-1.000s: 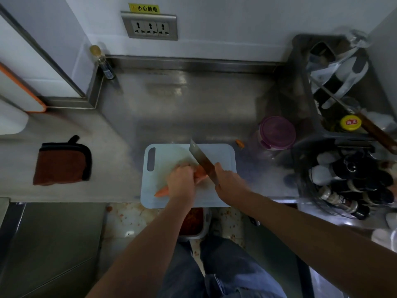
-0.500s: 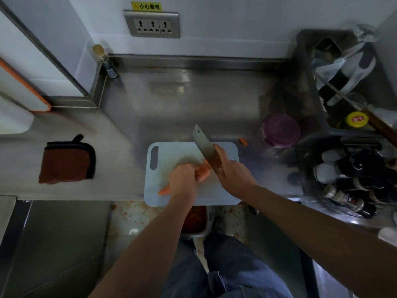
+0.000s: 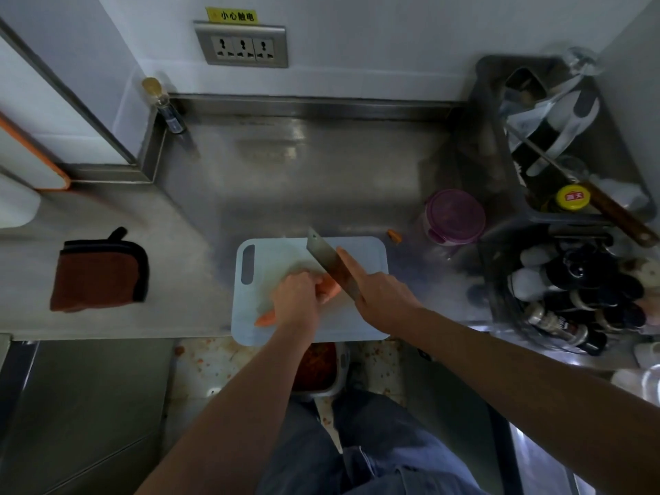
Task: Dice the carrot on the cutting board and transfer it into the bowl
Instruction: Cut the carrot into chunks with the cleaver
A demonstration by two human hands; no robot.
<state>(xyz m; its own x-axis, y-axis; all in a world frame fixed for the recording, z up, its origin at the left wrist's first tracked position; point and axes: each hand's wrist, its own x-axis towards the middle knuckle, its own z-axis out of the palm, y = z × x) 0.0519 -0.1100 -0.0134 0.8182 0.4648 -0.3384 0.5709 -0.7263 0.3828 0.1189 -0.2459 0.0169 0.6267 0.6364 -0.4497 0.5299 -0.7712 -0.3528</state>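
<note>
Carrot (image 3: 265,319) flat on cutting board (image 3: 371,255), thin tip toward near left corner. Left hand (image 3: 296,298) fingers curled over carrot, pinning it. Right hand (image 3: 382,298) clamped on knife (image 3: 328,260), forefinger straight along blade; blade slanted at carrot's thick end

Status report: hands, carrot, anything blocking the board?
Left hand grips carrot on cutting board. Right hand holds cleaver, blade by carrot's thick end. No dice visible on board. Stray carrot bit on counter beside board.
</note>
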